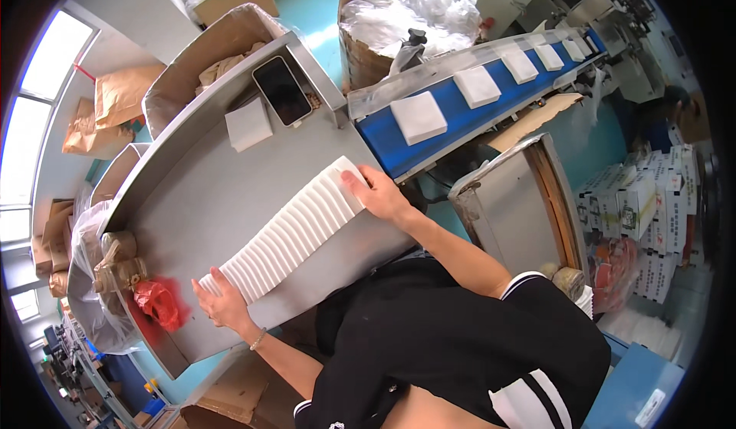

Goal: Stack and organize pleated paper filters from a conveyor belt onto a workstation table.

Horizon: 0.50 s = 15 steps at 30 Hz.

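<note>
A long row of white, square, napkin-like packs (287,233), standing on edge face to face, lies across the grey metal table (184,207). My left hand (222,304) grips its near left end, thumb along the top edge. At the far right end my right hand (381,196) closes round the last packs, with its thumb on top. The row is held pressed between both hands. My palms' inner sides and some fingers are hidden behind the packs.
A blue conveyor belt (464,105) carries several white square packs (419,118) at the right. On the table's far side lie a phone (282,90) and a white square piece (249,124). Red plastic (159,304) sits at the left end. A bin of clear film (410,15) stands beyond.
</note>
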Motion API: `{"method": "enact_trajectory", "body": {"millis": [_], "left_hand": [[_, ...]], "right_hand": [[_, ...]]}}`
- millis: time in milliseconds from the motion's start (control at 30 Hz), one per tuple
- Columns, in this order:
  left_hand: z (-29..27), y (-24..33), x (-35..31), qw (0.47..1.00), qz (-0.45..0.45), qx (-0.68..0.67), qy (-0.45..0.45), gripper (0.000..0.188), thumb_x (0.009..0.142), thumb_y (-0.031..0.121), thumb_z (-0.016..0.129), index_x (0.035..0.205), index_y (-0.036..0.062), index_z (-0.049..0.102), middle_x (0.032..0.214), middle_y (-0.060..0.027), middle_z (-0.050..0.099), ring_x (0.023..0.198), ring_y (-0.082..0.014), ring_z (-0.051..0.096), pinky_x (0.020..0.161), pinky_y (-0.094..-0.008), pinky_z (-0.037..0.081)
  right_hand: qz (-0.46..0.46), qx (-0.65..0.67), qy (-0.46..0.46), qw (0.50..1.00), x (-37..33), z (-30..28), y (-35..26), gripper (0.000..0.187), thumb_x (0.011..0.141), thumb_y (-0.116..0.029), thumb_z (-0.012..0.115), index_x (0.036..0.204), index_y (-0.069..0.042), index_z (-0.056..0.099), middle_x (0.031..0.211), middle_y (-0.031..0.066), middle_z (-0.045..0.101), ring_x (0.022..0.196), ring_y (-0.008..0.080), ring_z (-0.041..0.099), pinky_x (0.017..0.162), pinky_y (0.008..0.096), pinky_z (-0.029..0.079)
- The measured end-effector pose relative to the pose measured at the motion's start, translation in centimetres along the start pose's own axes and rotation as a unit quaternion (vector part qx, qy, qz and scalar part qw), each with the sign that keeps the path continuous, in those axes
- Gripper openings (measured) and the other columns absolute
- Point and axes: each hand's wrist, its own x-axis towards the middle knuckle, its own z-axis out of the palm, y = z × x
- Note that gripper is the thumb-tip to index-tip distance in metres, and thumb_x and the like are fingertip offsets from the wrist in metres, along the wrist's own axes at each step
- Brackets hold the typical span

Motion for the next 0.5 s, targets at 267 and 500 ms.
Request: {"method": "enact_trajectory", "body": {"millis": [267,500], "left_hand": [[0.2,-0.3,0.0,0.999,0.018,-0.020,0.023,0.078,0.088,0.070,0.045,0.145,0.0169,0.041,0.139,-0.0199,0.049,0.128,-0.0394,0.046,0.106,-0.0532,0.033],[0.1,1.0,-1.0,0.999,0.029,-0.016,0.006,0.078,0.089,0.071,0.044,0.145,0.0167,0.040,0.138,-0.0219,0.049,0.126,-0.0395,0.048,0.105,-0.0533,0.035]], "right_hand": [[0.122,0.281,0.029,0.951,-0.4,-4.5,3.0,0.039,0.094,-0.024,0.064,0.125,-0.004,0.055,0.113,0.0080,0.065,0.100,0.0196,0.065,0.087,0.0324,0.053],[-0.028,-0.035,0.005,0.999,-0.3,-1.0,-0.2,0.050,0.098,-0.039,0.058,0.125,0.003,0.055,0.111,0.0074,0.064,0.101,0.0112,0.057,0.090,0.0273,0.046]]}}
